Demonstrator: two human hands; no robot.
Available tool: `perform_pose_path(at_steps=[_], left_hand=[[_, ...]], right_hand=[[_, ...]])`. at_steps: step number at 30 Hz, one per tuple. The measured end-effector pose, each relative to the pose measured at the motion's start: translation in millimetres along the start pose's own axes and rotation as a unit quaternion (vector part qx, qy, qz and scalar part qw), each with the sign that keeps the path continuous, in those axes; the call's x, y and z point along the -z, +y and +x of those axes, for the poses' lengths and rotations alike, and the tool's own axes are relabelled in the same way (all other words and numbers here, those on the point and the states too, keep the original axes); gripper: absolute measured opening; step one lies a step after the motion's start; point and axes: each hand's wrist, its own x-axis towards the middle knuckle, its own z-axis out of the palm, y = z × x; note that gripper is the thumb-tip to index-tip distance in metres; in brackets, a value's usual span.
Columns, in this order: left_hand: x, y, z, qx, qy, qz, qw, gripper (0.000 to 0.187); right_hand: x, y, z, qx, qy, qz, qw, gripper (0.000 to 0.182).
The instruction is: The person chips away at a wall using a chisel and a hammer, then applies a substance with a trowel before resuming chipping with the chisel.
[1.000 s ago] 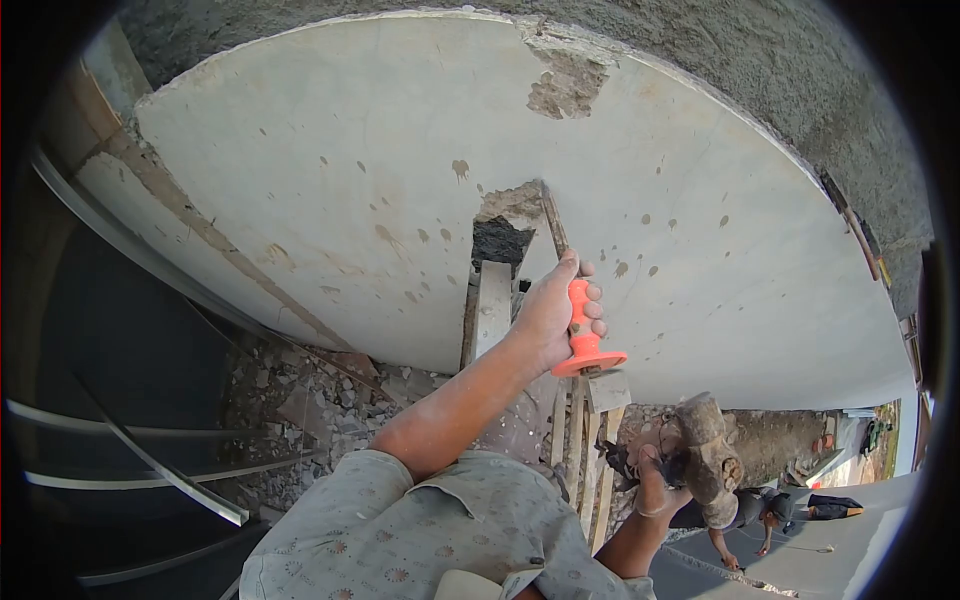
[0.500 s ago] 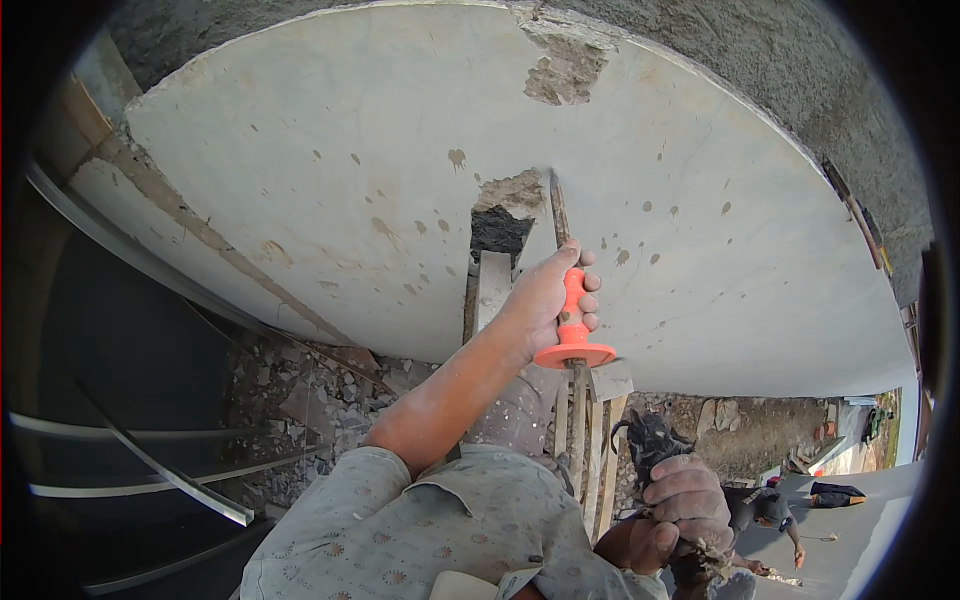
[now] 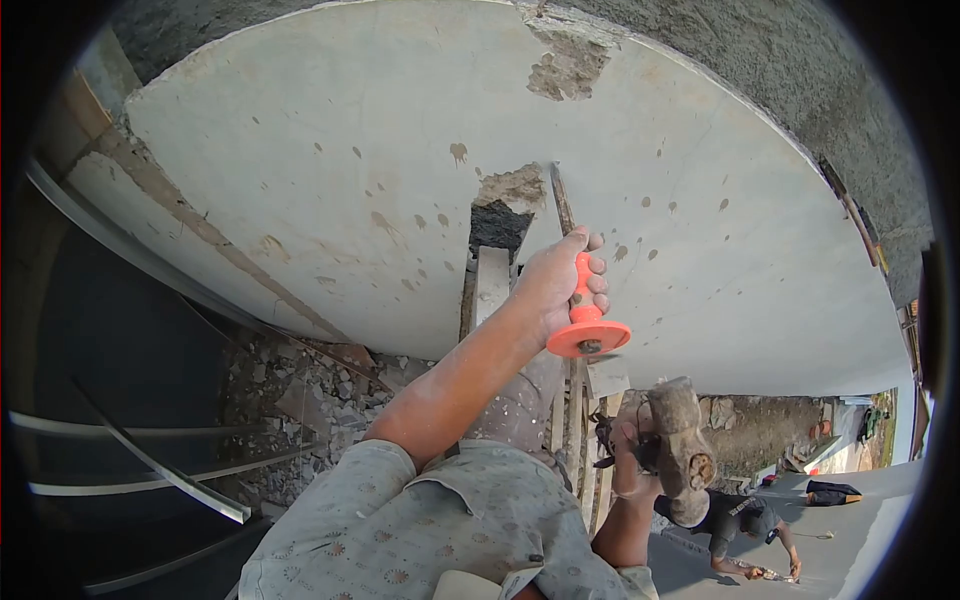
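Note:
My left hand (image 3: 560, 285) is closed round the orange hand guard of a chisel (image 3: 562, 200). The chisel's tip meets the pale plastered wall (image 3: 350, 90), just right of a chipped patch (image 3: 512, 188) above a dark hole (image 3: 500, 228). At lower right my right hand (image 3: 628, 460) grips a club hammer (image 3: 682, 450). Its worn, dusty head is raised toward the camera and hides part of that hand. The hammer stands apart from the chisel's struck end, below and to its right.
A wooden plank (image 3: 492, 285) sits under the hole. Broken rubble (image 3: 345, 410) covers the ground at left, near bent metal strips (image 3: 190, 485). Another person (image 3: 745, 520) works at lower right. Rough grey concrete (image 3: 850, 110) borders the wall's upper edge.
My right hand has turned and risen, bringing the hammer head into view. The chisel's guard end has tilted slightly right and toward me, while its tip stays near the same spot.

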Motion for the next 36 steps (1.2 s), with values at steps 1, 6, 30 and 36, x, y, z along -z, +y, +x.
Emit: perform_pose_path(at_steps=[1, 6, 30, 36], left_hand=[[-5, 1, 1, -0.001, -0.003, -0.007, 1.000, 0.020], [-12, -5, 9, -0.007, 0.002, -0.032, 0.999, 0.019], [-43, -13, 16, -0.037, 0.001, -0.120, 0.992, 0.016], [-50, -14, 18, -0.054, 0.011, -0.108, 0.993, 0.017]], right_hand=[[6, -14, 7, 0.038, 0.011, 0.040, 0.998, 0.012], [-6, -10, 14, 0.142, 0.018, 0.081, 0.986, 0.015], [11, -59, 47, 0.214, 0.232, 0.248, 0.916, 0.026], [6, 3, 26, -0.188, 0.048, 0.072, 0.978, 0.031]])
